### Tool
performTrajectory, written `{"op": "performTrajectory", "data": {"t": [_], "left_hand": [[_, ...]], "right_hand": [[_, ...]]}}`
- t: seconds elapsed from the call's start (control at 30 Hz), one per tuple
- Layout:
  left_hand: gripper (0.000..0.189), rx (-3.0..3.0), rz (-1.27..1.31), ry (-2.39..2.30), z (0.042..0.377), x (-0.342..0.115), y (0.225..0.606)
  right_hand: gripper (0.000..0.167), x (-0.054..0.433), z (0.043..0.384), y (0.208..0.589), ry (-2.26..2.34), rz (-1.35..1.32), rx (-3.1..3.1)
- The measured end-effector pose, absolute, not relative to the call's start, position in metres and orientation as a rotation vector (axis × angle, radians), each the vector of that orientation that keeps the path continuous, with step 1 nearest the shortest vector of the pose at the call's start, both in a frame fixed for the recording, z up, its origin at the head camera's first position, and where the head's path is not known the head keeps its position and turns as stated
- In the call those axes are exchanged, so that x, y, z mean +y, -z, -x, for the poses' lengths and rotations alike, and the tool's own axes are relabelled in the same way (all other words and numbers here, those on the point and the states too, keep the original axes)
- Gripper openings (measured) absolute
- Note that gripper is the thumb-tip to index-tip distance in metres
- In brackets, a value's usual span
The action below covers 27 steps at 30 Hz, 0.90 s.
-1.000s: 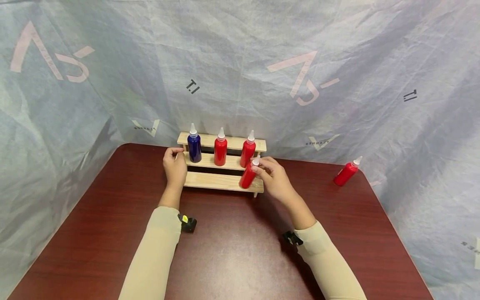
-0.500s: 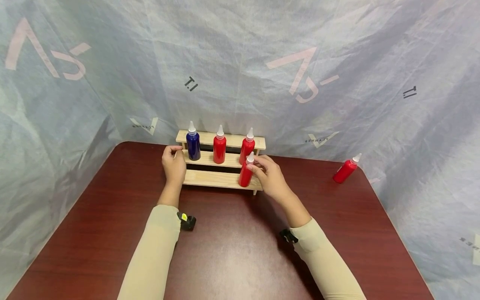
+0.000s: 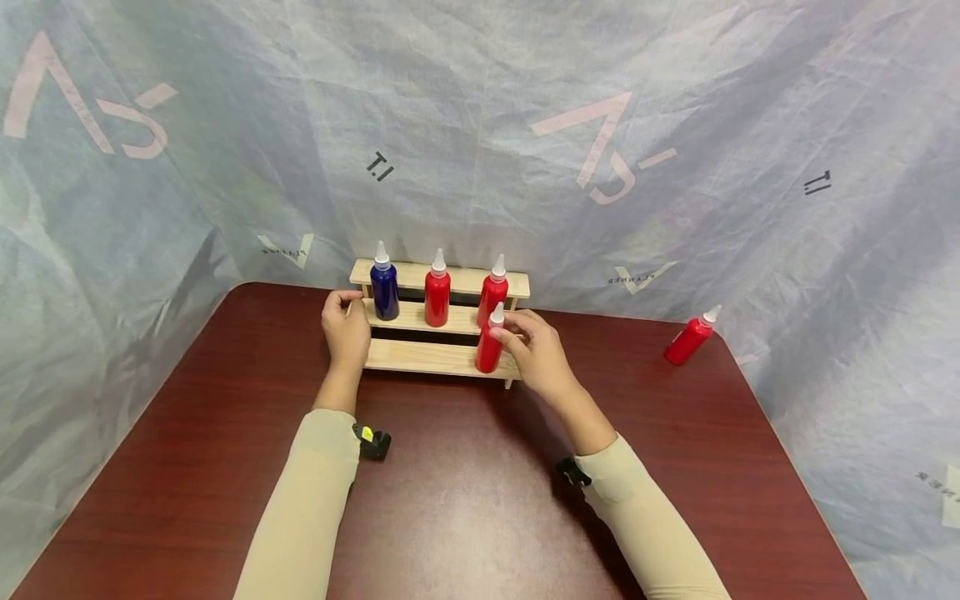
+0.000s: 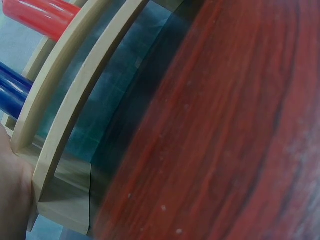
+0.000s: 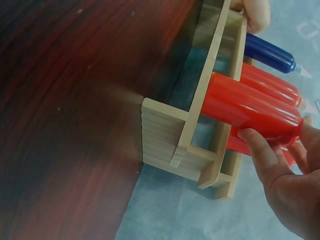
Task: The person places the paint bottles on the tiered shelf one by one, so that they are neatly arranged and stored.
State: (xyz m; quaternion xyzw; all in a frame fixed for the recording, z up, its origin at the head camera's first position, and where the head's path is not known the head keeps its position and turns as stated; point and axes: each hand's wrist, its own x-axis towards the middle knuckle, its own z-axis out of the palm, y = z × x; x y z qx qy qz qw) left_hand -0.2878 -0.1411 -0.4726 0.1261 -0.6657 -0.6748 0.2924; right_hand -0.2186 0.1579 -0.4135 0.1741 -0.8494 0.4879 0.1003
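Observation:
A three-tier wooden rack (image 3: 420,357) stands at the back of the table. On its lowest shelf is a red squeeze bottle (image 3: 488,353) with a white pointed cap, upright. My right hand (image 3: 546,360) pinches that bottle near its top; the right wrist view shows thumb and fingers (image 5: 260,150) on either side of its body. My left hand (image 3: 348,335) holds the rack's left end, its fingertips partly hidden. On the middle shelf stand a blue bottle (image 3: 385,293) and two more red bottles, one in the centre (image 3: 437,300) and one behind the held bottle (image 3: 492,293).
Another red bottle (image 3: 687,342) is apart, near the table's back right corner. A grey printed cloth (image 3: 450,125) hangs behind and beside the dark red wooden table (image 3: 450,492). The rack's top shelf (image 3: 465,278) lies close to the cloth.
The red bottle in my right hand has gone from tilted to upright on the lowest shelf and shifted slightly left. My left hand has stayed at the rack's end.

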Motion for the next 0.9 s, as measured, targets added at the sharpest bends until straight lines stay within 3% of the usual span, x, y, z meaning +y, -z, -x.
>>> {"op": "performTrajectory", "data": {"t": [0.9], "left_hand": [[0.019,-1.778,-0.333,1.807,0.2868,-0.1414,0.4729]], "right_hand": [[0.025,0.1527,0.2142,0.4164,-1.473,-0.412,-2.444]]}}
